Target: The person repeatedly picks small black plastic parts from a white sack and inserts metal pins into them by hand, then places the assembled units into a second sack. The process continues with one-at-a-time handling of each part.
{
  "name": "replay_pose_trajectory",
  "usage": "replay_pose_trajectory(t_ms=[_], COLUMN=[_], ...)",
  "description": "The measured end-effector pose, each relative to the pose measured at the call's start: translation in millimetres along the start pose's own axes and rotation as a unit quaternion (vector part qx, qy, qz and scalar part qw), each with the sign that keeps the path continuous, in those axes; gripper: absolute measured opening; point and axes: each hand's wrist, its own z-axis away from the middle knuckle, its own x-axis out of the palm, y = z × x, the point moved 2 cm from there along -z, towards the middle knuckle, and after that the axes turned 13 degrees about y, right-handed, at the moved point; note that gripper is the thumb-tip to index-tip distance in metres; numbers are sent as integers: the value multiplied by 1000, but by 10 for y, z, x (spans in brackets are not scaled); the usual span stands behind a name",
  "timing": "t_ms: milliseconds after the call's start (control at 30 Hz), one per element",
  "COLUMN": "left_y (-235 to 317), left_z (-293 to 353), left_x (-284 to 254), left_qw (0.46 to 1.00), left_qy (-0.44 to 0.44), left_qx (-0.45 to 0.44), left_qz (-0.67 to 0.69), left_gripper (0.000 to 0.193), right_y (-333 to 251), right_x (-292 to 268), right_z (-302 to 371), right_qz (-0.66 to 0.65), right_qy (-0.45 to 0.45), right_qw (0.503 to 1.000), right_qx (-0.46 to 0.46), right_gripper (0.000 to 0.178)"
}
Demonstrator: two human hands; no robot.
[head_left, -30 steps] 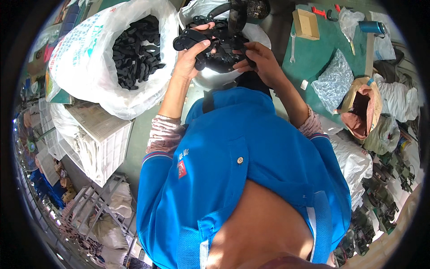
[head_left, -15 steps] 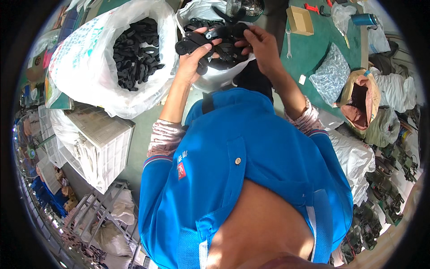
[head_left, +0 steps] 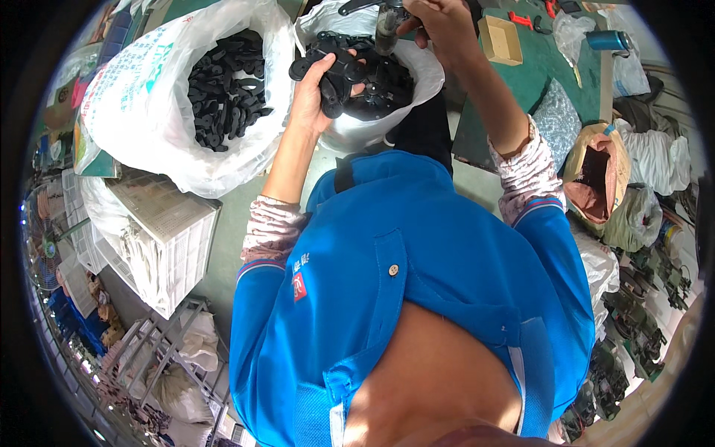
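Observation:
My left hand [head_left: 311, 93] is closed around several black plastic parts [head_left: 333, 80] with rounded ends, which fan out between thumb and fingers. It is over the near left side of a white bag [head_left: 428, 74] full of similar dark pieces. Beyond the bag, my right hand [head_left: 441, 26] is raised near the top edge with its fingers curled. Next to its fingertips stands a greyish cylinder [head_left: 386, 31], with a black lever-like piece [head_left: 359, 6] to its left. Whatever my right fingers grip is hidden.
A larger white sack [head_left: 141, 97] of black parts [head_left: 227, 89] stands to the left, above a white crate [head_left: 175, 231]. On the right, a green table [head_left: 510, 74] bears an open cardboard box [head_left: 500, 41] and bubble wrap [head_left: 557, 123]. An open brown bag [head_left: 596, 175] sits nearer.
My right hand has moved up and away from my left hand, toward the greyish cylinder. My left hand stays in nearly the same place, still holding black parts.

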Motion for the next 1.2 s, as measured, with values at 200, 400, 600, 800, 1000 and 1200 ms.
replay_pose_trajectory(t_ms=[200,400,600,800,1000,1200], left_y=[14,-39,-203,-141,-114,-67], left_z=[-65,-85,-127,104,204,225], left_x=[38,76,8,85,51,48], left_qw=[997,972,961,988,990,988], left_qy=[16,-47,-47,-13,3,-3], left_qx=[-70,-227,-267,-40,-20,-7], left_qz=[-9,39,61,-152,-139,-156], left_gripper=[30,24,25,25,27,28], right_y=[210,653,438,579,552,-104], right_x=[-39,-224,-216,-182,-219,-17], right_z=[143,908,932,950,863,465], right_qz=[16,226,239,55,54,-20], right_qy=[-42,-74,-109,1,11,79], right_qw=[997,899,782,981,982,985], right_qx=[60,-368,-566,-188,-180,-152], right_gripper=[21,57,50,28,28,15])
